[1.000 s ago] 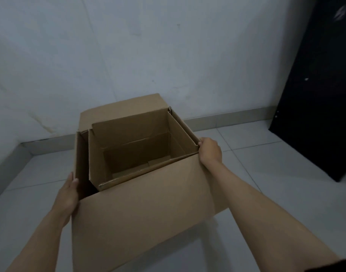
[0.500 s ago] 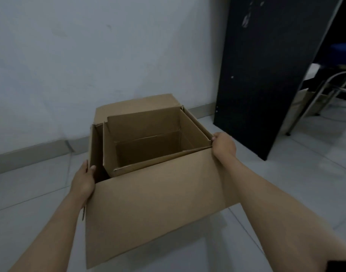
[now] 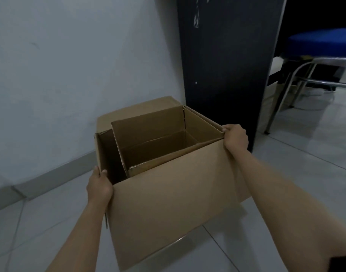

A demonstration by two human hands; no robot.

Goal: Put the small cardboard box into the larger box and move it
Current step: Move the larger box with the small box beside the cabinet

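Observation:
The larger brown cardboard box [image 3: 168, 203] is held up off the tiled floor, its near flap hanging down toward me. Inside it sits the small cardboard box [image 3: 158, 132], open at the top and empty, pushed to the right side so a dark gap shows on the left. My left hand [image 3: 99, 185] grips the larger box's left wall edge. My right hand [image 3: 235, 137] grips its right top corner.
A dark tall cabinet panel [image 3: 223, 65] stands just behind the box on the right. Beyond it is a chair with a blue seat [image 3: 323, 44] and metal legs [image 3: 286, 91]. A white wall [image 3: 70, 65] with a grey skirting runs on the left.
The view and the held boxes have swung to the right: the dark cabinet and the blue chair have come into view. Both hands keep the same grip.

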